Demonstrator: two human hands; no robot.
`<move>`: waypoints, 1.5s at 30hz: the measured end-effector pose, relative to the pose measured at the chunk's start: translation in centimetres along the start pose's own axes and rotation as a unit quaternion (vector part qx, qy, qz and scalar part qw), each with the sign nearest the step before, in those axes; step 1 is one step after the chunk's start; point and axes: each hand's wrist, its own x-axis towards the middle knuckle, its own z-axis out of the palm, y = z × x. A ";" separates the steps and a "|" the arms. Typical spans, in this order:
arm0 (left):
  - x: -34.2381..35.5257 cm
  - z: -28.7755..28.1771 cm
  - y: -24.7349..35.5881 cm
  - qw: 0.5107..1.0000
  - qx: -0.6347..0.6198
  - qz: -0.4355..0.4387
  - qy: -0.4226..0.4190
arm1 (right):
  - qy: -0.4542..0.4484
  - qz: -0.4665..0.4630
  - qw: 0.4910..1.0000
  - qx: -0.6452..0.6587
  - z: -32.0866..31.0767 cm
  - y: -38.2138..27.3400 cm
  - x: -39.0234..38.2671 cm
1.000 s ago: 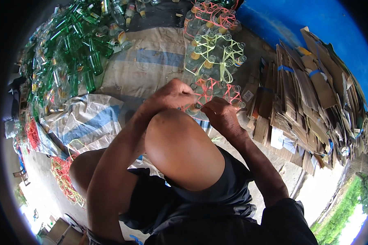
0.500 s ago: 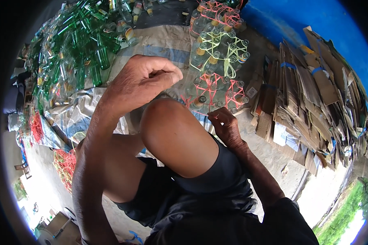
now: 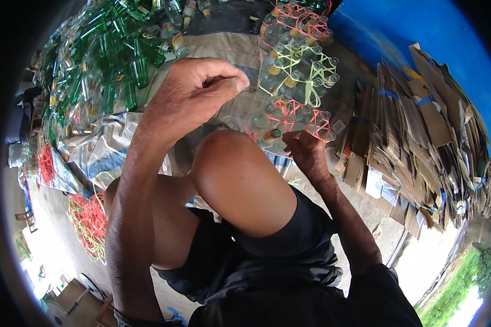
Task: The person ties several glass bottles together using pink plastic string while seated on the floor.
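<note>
My left hand (image 3: 199, 92) is raised above my bent knee, thumb and fingertips pinched together. Whatever they hold, if anything, is too small to make out. My right hand (image 3: 309, 155) is at the near edge of a bundle of clear glass bottles (image 3: 275, 134) laced at the necks with red plastic string (image 3: 282, 113). Its fingers are curled together by the bottle necks, and their grip is hidden. Behind that bundle stand another tied with pale green string (image 3: 312, 92) and a farther one with red string (image 3: 294, 15).
Loose green bottles (image 3: 109, 49) are heaped at the far left beside a woven plastic sheet (image 3: 218, 49). Flattened cardboard (image 3: 414, 136) is stacked at the right, below a blue surface (image 3: 414, 32). A tangle of red and yellow string (image 3: 87, 220) lies at the left.
My right hand has moved slightly up toward the bottle necks of the near bundle. The left hand stays pinched, a little higher. The whole view has shifted slightly.
</note>
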 end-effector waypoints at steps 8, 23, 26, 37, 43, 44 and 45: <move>-0.2 -0.4 -0.2 1.000 -0.021 -0.001 0.019 | -0.029 0.132 0.991 0.015 -0.3 -1.0 4.9; -0.4 -0.9 -0.3 1.000 0.009 0.015 0.014 | -0.088 -0.031 0.972 -0.215 2.0 0.5 7.5; -0.5 -1.1 -0.1 0.999 0.027 0.030 0.004 | -0.093 -0.049 0.970 -0.219 2.1 0.5 7.7; -0.9 -1.1 0.1 1.000 0.023 0.009 0.005 | -0.064 -0.114 0.965 -0.226 1.8 0.5 7.3; -1.1 -0.9 0.2 1.000 0.020 0.008 0.010 | -0.057 -0.127 0.966 -0.218 1.7 0.9 7.0; -1.1 -0.8 0.0 1.000 0.021 0.014 0.011 | -0.040 -0.146 0.969 -0.197 1.6 1.1 7.0; -1.0 -0.8 -0.2 1.000 0.021 0.015 0.011 | -0.040 -0.146 0.968 -0.198 1.5 1.2 7.0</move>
